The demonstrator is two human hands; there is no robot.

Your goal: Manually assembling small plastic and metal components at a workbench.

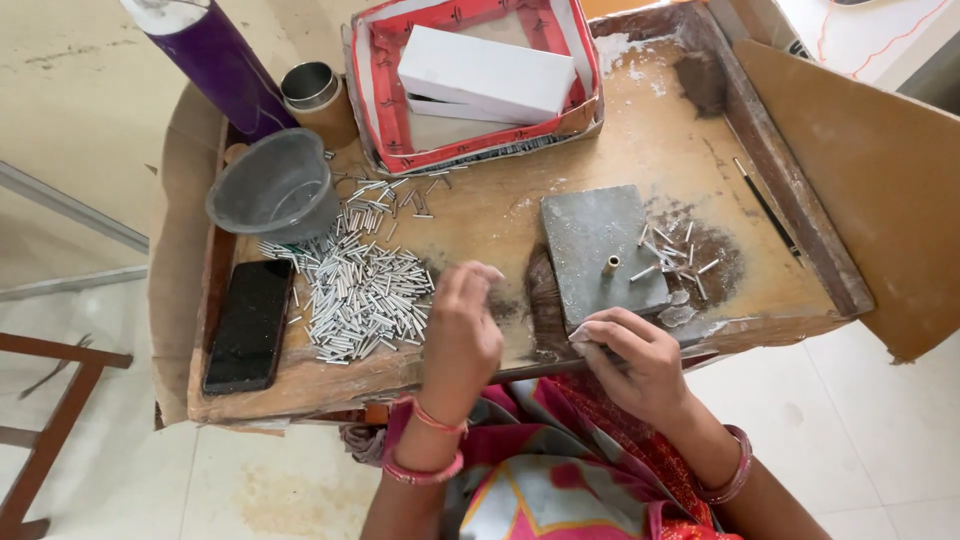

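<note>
Head view, looking down on a worn wooden tray-like bench [620,130] resting over the person's lap.

Left hand [462,335]: hovering at the near edge of a heap of short silvery metal tubes [365,290]. Fingers curled downward, tips bunched together; cannot tell whether anything is pinched in the grip, since the back of the hand hides it.

Right hand [635,360]: at the near corner of a flat grey square metal plate [600,250]. Fingers bent, thumb and forefinger touching the plate's edge; grip loosely curled, nothing clearly held in it.

Plate: carries a small upright brass-coloured peg [609,265] near its middle. Just to its right, a scatter of the same silvery tubes [675,250] lies on a dark stained patch of wood.

Left side of bench: black smartphone [249,325] lying flat, screen dark, touching the heap's edge. Beyond the heap, a grey plastic bowl [275,185], tilted. Behind it, a small round metal tin [315,95] and a purple cylindrical bottle [215,55].

Far side: red-and-white cardboard box tray [385,100] holding a white rectangular box [485,72].

Orange and pink bangles on both wrists.
</note>
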